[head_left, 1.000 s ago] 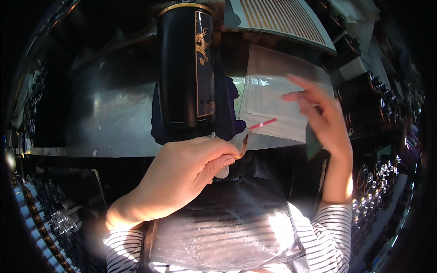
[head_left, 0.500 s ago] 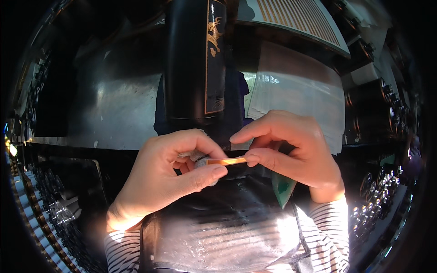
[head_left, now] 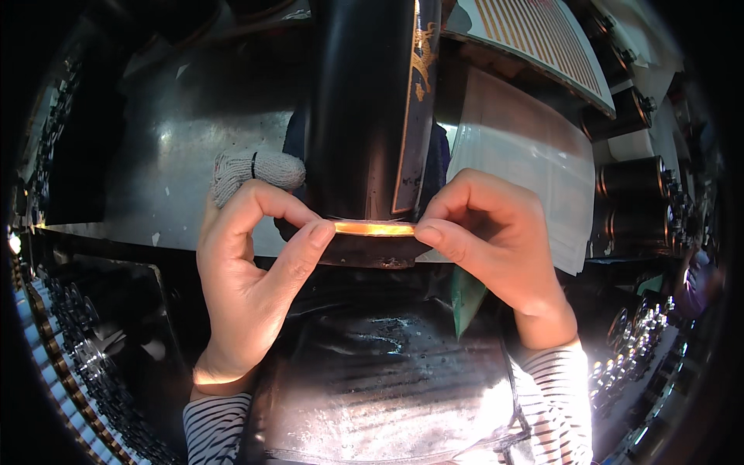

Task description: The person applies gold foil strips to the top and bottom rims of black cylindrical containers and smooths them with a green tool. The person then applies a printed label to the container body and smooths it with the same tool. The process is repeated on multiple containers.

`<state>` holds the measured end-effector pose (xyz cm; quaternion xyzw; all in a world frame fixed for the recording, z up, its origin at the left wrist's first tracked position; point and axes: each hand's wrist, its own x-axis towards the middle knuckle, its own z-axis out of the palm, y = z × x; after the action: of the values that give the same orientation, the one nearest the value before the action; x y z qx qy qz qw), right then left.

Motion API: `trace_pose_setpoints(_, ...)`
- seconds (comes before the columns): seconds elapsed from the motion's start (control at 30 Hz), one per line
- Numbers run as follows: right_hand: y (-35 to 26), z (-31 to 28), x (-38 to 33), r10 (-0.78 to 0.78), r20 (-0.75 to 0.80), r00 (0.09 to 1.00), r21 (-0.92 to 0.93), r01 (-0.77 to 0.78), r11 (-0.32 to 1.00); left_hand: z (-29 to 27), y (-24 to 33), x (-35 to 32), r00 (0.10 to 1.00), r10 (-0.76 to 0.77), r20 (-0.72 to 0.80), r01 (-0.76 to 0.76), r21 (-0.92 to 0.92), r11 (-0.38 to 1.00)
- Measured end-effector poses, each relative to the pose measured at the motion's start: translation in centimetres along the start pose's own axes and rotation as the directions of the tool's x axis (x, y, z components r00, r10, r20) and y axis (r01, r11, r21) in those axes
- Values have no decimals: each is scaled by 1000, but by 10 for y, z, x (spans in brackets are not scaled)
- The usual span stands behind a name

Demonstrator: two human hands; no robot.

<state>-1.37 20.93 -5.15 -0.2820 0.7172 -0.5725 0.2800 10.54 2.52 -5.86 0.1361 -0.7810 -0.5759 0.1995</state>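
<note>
A narrow shiny gold strip (head_left: pixel 374 229) is stretched level between my two hands. My left hand (head_left: pixel 252 267) pinches its left end between thumb and forefinger. One finger of that hand wears a grey knitted cover (head_left: pixel 271 170) with a black band, raised away from the strip. My right hand (head_left: pixel 504 252) pinches the right end in the same way. Just at the near end of a large black cylinder (head_left: pixel 360 101) with gold decoration, the strip lies across its lower edge; I cannot tell whether it touches. Below my right hand hangs a green pointed piece (head_left: pixel 467 298), its upper part hidden.
Dark cloth (head_left: pixel 442 151) lies under the cylinder. Translucent sheets (head_left: pixel 527 163) cover the bench on the right, beneath a board with gold stripes (head_left: pixel 535 39). Several black cylinders (head_left: pixel 632 178) stand at the far right. A dark apron (head_left: pixel 387 387) covers my lap.
Both hands have moved forward with the gold strip, up to the cylinder's near end. More of the strip shows between them. My left hand's covered finger has lifted clear. The cylinder appears further right.
</note>
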Motion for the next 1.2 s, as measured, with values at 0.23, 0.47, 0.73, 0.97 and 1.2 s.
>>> trace_pose_setpoints(0.23, -1, 1, 3, 31, 3, 1000, -1, -31, 1000, -5, -2, 4, 999, -6, 48, 5, 24, 1000)
trace_pose_setpoints(0.47, 0, 3, 5, 33, -5, 999, -17, -33, 999, -4, -6, 5, 999, 8, 39, -8, 8, 1000)
trace_pose_setpoints(0.73, -5, 3, 10, 22, 12, 1000, -85, -21, 996, -13, -10, 8, 995, -44, 91, 41, 30, 999)
trace_pose_setpoints(0.97, -8, 4, 10, 15, 16, 1000, -166, -13, 986, 4, -22, 10, 981, 97, 169, -67, -173, 983)
trace_pose_setpoints(1.2, -7, 2, 10, 24, 23, 999, -175, -19, 984, 4, -31, 11, 977, 16, 214, 54, -318, 947)
